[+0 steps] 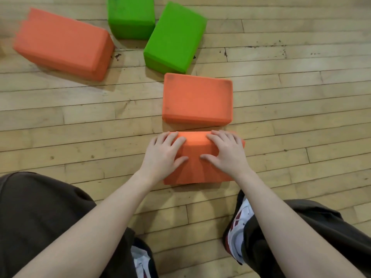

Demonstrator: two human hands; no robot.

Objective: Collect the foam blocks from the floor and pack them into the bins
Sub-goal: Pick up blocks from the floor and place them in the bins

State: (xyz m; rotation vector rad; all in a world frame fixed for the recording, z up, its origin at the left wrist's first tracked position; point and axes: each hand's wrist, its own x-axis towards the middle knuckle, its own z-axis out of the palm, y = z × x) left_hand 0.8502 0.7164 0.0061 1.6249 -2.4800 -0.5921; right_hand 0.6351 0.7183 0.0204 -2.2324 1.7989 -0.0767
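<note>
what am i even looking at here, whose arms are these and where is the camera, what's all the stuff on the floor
There is no machine here. A person wears a wide-angle camera on the head, so this single picture looks forward and down over their own bare arms, dark brown trousers and white and red shoes.

The surface is a pale wooden plank floor. On it lie five rectangular foam blocks: three orange and two green. The nearest orange foam block is under both hands. The left hand and the right hand are each placed on top of it, fingers curled over its far edge, thumbs on its top face. It looks gripped, though whether it has left the floor I cannot tell.

Just beyond it lies a second orange foam block, then two green foam blocks, and a third orange foam block far left. No bins show.
</note>
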